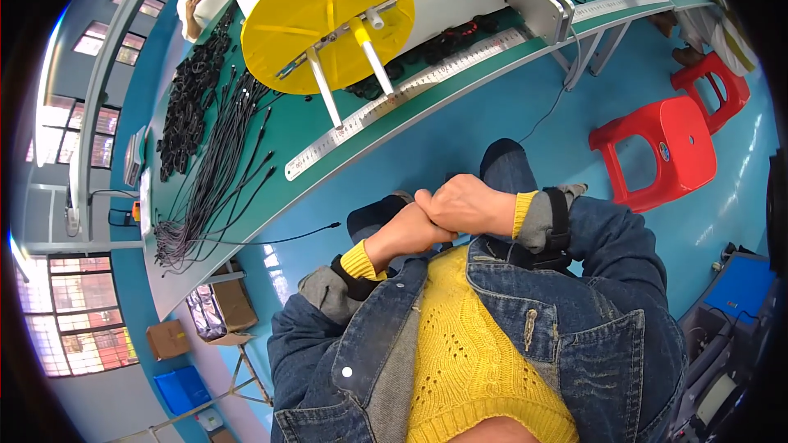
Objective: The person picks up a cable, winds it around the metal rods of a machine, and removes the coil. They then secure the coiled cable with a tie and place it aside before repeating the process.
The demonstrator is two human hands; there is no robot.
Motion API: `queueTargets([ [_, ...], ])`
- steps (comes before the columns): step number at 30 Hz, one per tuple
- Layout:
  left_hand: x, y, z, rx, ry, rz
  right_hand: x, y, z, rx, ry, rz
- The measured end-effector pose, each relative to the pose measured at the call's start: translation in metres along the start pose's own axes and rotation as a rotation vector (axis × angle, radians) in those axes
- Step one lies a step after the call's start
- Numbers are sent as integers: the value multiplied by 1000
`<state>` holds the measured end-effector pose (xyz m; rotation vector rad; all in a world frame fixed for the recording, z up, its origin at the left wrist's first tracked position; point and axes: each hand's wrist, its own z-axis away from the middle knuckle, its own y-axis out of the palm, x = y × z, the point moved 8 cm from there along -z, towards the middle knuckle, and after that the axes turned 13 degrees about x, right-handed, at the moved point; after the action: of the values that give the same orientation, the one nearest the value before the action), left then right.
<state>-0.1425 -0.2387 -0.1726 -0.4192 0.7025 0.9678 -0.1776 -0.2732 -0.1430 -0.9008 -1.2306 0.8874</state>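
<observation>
With our right hand (469, 203) curled closed against our left hand (406, 230), whose fingers' state we cannot tell, we should hold both clear of the yellow disc (271, 29).

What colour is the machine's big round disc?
The disc is yellow, best seen in the head view.

Factory workshop; green bench (300, 119), white machine (451, 0) with yellow disc (304, 16), black cables (222, 156), 2 red stools (689, 168)
</observation>
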Motion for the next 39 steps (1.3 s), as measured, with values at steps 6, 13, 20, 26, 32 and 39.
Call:
queueTargets([
  [6,14,1,0,23,327,267,-14,-9,-4,-167,-55,-400],
  [13,51,-2,-12,58,38,618,-26,8,-29,28,45,-352],
  [20,49,-16,11,-90,196,797,-119,-96,-33,-583,334,47],
  [26,37,-20,5,-102,259,758,-164,-105,-60,-561,477,210],
  [32,-4,-71,20,-394,443,687,-130,-108,-41,-789,272,-178],
  [39,-52,-134,-14,-477,635,798,-116,-91,-23,-882,88,-540],
])
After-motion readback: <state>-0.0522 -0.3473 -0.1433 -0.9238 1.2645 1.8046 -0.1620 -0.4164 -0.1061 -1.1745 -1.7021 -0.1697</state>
